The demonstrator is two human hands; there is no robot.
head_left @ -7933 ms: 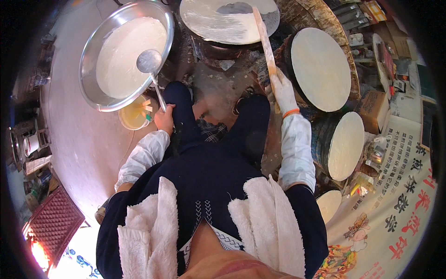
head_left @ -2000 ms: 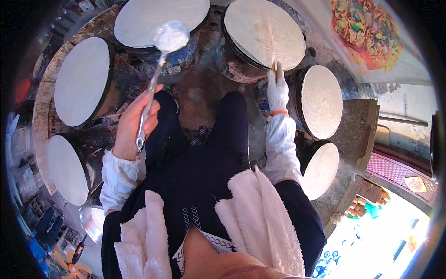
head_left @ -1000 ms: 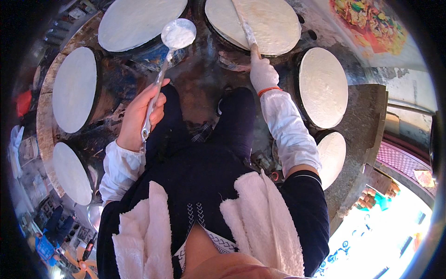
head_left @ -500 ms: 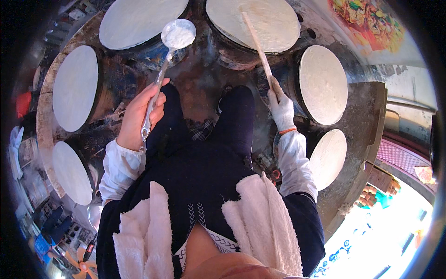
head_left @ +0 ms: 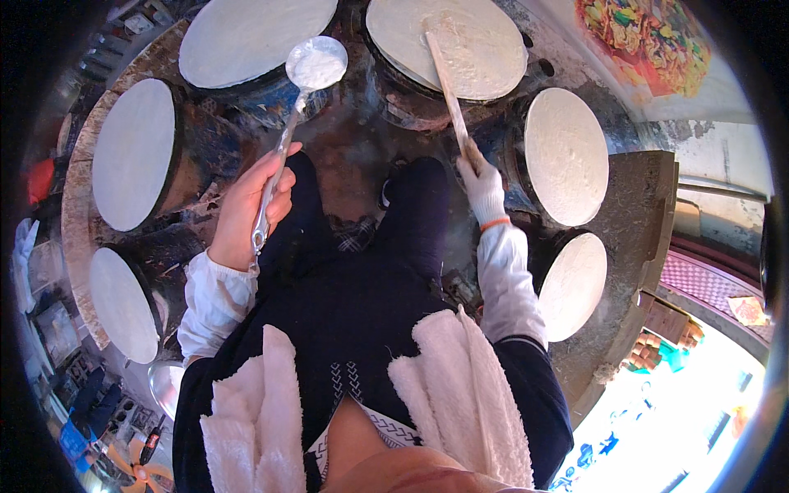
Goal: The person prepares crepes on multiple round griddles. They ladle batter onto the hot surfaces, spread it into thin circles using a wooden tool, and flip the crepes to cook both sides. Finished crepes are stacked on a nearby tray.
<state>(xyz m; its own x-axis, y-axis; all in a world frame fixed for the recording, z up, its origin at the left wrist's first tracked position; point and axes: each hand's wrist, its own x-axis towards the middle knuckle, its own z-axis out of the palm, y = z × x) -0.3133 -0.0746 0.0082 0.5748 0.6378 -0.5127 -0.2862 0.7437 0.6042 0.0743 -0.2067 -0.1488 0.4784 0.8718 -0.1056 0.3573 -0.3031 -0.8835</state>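
My bare left hand is wrapped round the handle of a metal ladle. White batter fills the ladle's bowl, held near the rim of the far-left griddle. On my right hand is a white glove, and its fingers grip a flat wooden stick. The stick's far end lies over the thin round flatbread on the far-right griddle. Another pale flatbread covers the griddle at the far left.
More round griddles stand in a ring, each with a flatbread: two at left and two at right. A metal bowl is near my left elbow. A brown board edge borders the right side.
My right hand has shifted slightly left and nearer with the stick, whose tip has dropped a little. The left hand and ladle are nearly still.
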